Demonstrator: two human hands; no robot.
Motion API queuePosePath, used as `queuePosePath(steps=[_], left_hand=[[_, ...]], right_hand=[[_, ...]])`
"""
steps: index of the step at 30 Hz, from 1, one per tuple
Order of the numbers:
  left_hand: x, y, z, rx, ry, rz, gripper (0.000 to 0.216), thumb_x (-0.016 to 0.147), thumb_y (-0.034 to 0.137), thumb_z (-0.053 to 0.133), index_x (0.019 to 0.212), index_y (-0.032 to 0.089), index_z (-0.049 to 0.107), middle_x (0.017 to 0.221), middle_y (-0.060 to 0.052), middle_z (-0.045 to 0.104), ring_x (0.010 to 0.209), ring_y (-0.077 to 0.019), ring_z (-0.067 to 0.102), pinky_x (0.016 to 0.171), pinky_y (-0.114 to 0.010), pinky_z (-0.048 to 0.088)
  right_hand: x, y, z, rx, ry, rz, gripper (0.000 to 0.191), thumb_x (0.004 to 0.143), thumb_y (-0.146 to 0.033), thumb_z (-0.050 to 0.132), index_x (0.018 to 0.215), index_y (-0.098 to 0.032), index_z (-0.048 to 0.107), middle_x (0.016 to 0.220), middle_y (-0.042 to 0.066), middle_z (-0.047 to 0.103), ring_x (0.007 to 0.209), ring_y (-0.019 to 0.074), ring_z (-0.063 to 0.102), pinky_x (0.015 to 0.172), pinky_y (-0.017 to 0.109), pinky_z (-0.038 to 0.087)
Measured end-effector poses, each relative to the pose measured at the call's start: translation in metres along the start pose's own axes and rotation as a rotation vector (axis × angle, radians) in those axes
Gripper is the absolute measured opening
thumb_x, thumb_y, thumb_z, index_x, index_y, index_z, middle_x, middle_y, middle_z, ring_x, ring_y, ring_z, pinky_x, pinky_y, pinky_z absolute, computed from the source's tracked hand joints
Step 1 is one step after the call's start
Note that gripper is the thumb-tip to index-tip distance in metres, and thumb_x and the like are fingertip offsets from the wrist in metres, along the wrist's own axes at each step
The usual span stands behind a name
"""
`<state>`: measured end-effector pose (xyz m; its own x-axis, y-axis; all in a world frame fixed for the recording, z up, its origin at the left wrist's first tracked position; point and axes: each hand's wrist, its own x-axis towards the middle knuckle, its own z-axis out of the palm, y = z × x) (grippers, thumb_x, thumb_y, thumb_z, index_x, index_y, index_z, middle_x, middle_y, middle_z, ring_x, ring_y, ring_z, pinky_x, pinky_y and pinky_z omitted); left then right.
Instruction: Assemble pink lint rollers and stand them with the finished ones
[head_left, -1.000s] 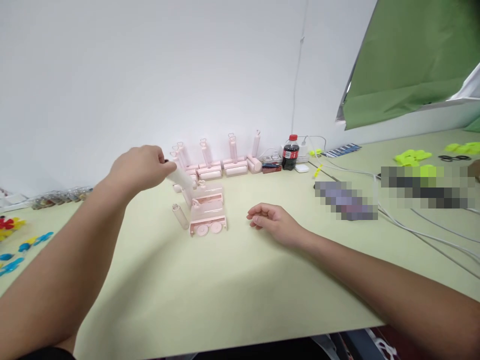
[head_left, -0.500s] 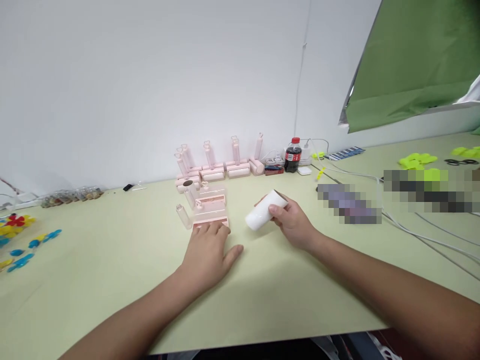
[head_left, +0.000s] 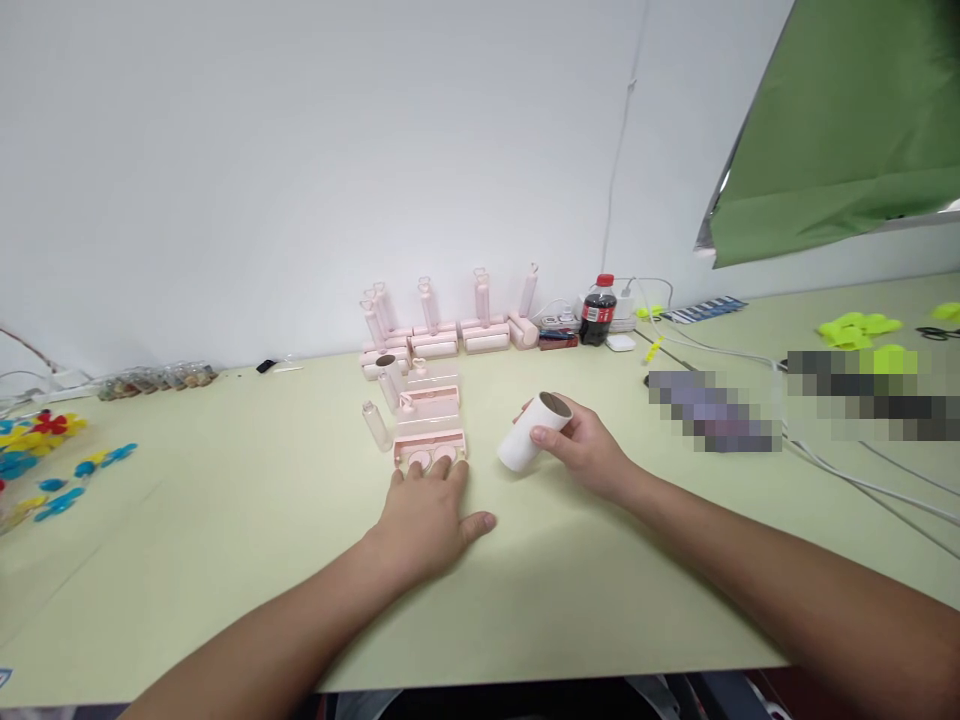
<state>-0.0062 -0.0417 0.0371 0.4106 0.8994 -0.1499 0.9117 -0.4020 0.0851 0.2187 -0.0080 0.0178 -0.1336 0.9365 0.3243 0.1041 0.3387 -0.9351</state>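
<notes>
My right hand is closed around a white sticky-paper roll, tilted above the table, its hollow cardboard core facing up and right. My left hand lies palm down with its thumb stretched out. Its fingertips are at the near edge of an open pale-pink lint roller case, by two round pink end pieces. Left of the case a clear pinkish handle stands, leaning. Behind it are a second open case and another white roll on end.
Several assembled pink lint rollers line the wall. Right of them stand a cola bottle and a small white box. White cables cross the right side. Colourful plastic pieces lie far left, yellow-green ones at right.
My left hand has drawn slightly back toward me, and the round pink end pieces now show by its fingertips. The roll in my right hand has turned, showing more of its core.
</notes>
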Motion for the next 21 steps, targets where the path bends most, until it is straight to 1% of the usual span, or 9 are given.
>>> queuePosePath(steps=[3, 6, 8, 11, 13, 15, 17, 19, 21], left_hand=[[-0.005, 0.003, -0.003, 0.001, -0.027, 0.013, 0.055, 0.08, 0.064, 0.046, 0.118, 0.025, 0.057, 0.125, -0.016, 0.058, 0.113, -0.0425, 0.053, 0.087, -0.058, 0.043], [-0.007, 0.005, -0.005, 0.011, -0.027, 0.038, 0.05, 0.079, 0.063, 0.049, 0.11, 0.025, 0.059, 0.119, -0.015, 0.061, 0.106, -0.0404, 0.057, 0.085, -0.055, 0.044], [-0.005, 0.004, -0.005, 0.024, 0.01, 0.049, 0.044, 0.083, 0.059, 0.048, 0.105, 0.023, 0.061, 0.109, -0.015, 0.065, 0.099, -0.0377, 0.061, 0.086, -0.054, 0.043], [0.004, -0.001, -0.004, 0.046, 0.14, 0.054, 0.034, 0.088, 0.048, 0.044, 0.099, 0.021, 0.062, 0.101, -0.014, 0.067, 0.098, -0.0348, 0.061, 0.089, -0.052, 0.04], [0.011, -0.006, -0.001, 0.051, 0.223, 0.042, 0.027, 0.088, 0.042, 0.047, 0.096, 0.021, 0.062, 0.104, -0.014, 0.067, 0.102, -0.0344, 0.058, 0.089, -0.05, 0.04], [0.017, -0.012, 0.003, 0.049, 0.243, 0.033, 0.02, 0.086, 0.037, 0.05, 0.093, 0.021, 0.06, 0.104, -0.013, 0.067, 0.103, -0.0334, 0.057, 0.088, -0.047, 0.039], [0.022, -0.015, 0.007, 0.055, 0.243, 0.046, 0.014, 0.088, 0.028, 0.047, 0.089, 0.021, 0.059, 0.097, -0.012, 0.068, 0.099, -0.0309, 0.059, 0.088, -0.046, 0.039], [0.023, -0.017, 0.009, 0.074, 0.266, 0.066, 0.017, 0.089, 0.021, 0.042, 0.085, 0.019, 0.058, 0.089, -0.01, 0.069, 0.093, -0.0287, 0.061, 0.086, -0.044, 0.039], [0.022, -0.016, 0.008, 0.085, 0.309, 0.077, 0.018, 0.089, 0.019, 0.042, 0.083, 0.018, 0.059, 0.085, -0.01, 0.069, 0.088, -0.0279, 0.061, 0.083, -0.044, 0.04]], right_hand=[[0.001, 0.001, -0.002, -0.01, 0.013, 0.003, 0.041, 0.074, -0.058, 0.068, 0.087, -0.021, 0.056, 0.087, 0.005, 0.063, 0.084, 0.0235, 0.058, 0.074, 0.035, 0.048], [0.003, 0.004, -0.003, -0.022, 0.046, 0.014, 0.042, 0.073, -0.059, 0.068, 0.088, -0.021, 0.055, 0.086, 0.004, 0.062, 0.085, 0.0234, 0.058, 0.074, 0.035, 0.047], [0.003, 0.006, -0.004, -0.026, 0.08, 0.025, 0.045, 0.072, -0.06, 0.068, 0.091, -0.021, 0.056, 0.086, 0.004, 0.062, 0.084, 0.0235, 0.058, 0.073, 0.035, 0.047], [0.004, 0.008, -0.006, -0.013, 0.095, 0.055, 0.051, 0.072, -0.063, 0.066, 0.098, -0.021, 0.055, 0.084, 0.005, 0.062, 0.078, 0.0226, 0.058, 0.069, 0.035, 0.047], [0.003, 0.008, -0.006, -0.016, 0.068, 0.074, 0.052, 0.074, -0.065, 0.064, 0.099, -0.02, 0.054, 0.08, 0.004, 0.061, 0.073, 0.0214, 0.057, 0.063, 0.033, 0.046], [0.003, 0.008, -0.007, -0.048, 0.03, 0.066, 0.05, 0.075, -0.065, 0.063, 0.096, -0.02, 0.054, 0.076, 0.003, 0.059, 0.068, 0.0197, 0.055, 0.06, 0.031, 0.044], [0.002, 0.007, -0.006, -0.099, -0.011, 0.023, 0.046, 0.076, -0.063, 0.063, 0.09, -0.02, 0.054, 0.074, 0.001, 0.055, 0.066, 0.0175, 0.052, 0.059, 0.029, 0.042], [0.001, 0.007, -0.005, -0.136, -0.062, -0.02, 0.042, 0.077, -0.059, 0.065, 0.087, -0.019, 0.055, 0.074, 0.0, 0.052, 0.065, 0.0155, 0.048, 0.058, 0.027, 0.04], [0.0, 0.007, -0.004, -0.148, -0.13, -0.033, 0.039, 0.078, -0.055, 0.066, 0.088, -0.019, 0.056, 0.074, -0.001, 0.051, 0.066, 0.0144, 0.047, 0.059, 0.026, 0.039]])
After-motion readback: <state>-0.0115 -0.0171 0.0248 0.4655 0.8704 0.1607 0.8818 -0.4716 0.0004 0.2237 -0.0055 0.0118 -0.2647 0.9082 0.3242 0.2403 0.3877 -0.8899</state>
